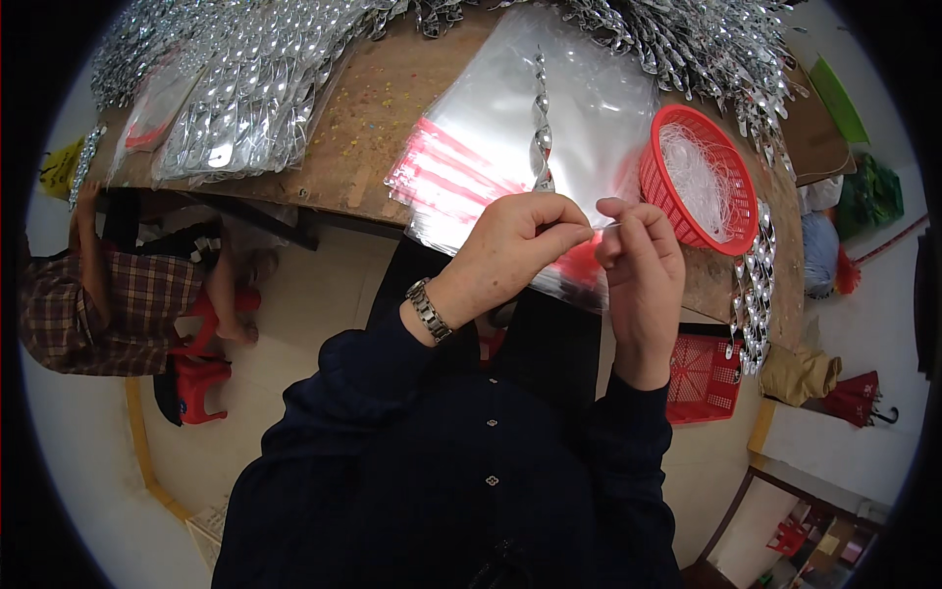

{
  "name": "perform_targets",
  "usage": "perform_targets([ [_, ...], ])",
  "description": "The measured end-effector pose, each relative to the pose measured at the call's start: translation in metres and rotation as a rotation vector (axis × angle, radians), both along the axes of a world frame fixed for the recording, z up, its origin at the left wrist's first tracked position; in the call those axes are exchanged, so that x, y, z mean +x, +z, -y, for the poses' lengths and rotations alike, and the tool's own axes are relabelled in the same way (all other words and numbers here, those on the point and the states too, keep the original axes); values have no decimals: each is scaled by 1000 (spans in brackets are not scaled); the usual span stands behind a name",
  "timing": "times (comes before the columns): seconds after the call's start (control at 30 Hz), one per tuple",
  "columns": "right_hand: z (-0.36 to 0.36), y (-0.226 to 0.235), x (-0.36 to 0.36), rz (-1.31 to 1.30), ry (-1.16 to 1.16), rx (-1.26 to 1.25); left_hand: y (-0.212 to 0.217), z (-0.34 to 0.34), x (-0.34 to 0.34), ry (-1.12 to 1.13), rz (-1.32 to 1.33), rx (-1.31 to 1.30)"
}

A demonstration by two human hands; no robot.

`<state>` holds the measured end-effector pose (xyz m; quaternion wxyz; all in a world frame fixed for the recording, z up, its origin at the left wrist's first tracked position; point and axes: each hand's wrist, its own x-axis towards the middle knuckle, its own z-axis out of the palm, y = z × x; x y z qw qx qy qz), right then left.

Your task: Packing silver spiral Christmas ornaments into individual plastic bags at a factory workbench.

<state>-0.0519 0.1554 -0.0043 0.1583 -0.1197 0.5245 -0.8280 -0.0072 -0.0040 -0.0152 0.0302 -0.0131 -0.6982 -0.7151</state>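
Observation:
My left hand [520,240], with a metal watch [428,312] on its wrist, is closed in a pinch of thumb and forefinger. Facing it, my right hand [643,260] has its fingers curled in a pinch too. A short pale stretch of thin clear thread [605,227] spans the small gap between the fingertips. Just beyond my left hand a twisted silver spiral strip [541,133] lies upon a stack of clear plastic bags [481,108] with pink-red printed ends. The strip's near end is hidden behind that hand.
Right of the bags, a red plastic basket [748,221] holds a tangle of clear threads [699,177]. Silver spirals [245,118] are heaped along the table [368,98]. Another red basket [702,378] stands below the table's right side. A person in a checked shirt [118,309] sits at left by a red stool [203,388].

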Motion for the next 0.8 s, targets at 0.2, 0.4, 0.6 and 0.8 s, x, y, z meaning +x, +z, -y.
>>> perform_targets([
  [0.2,-14,5,-7,51,75,-218,-3,-1,0,71,-76,-63],
  [0.4,-37,14,-20,-51,54,-291,-8,4,0,152,-128,-86],
  [0.6,-52,20,-30,-113,26,-271,-3,3,2,164,-191,-150],
  [0.8,-23,22,-14,-97,48,-77,12,-4,2,139,-272,-353],
])
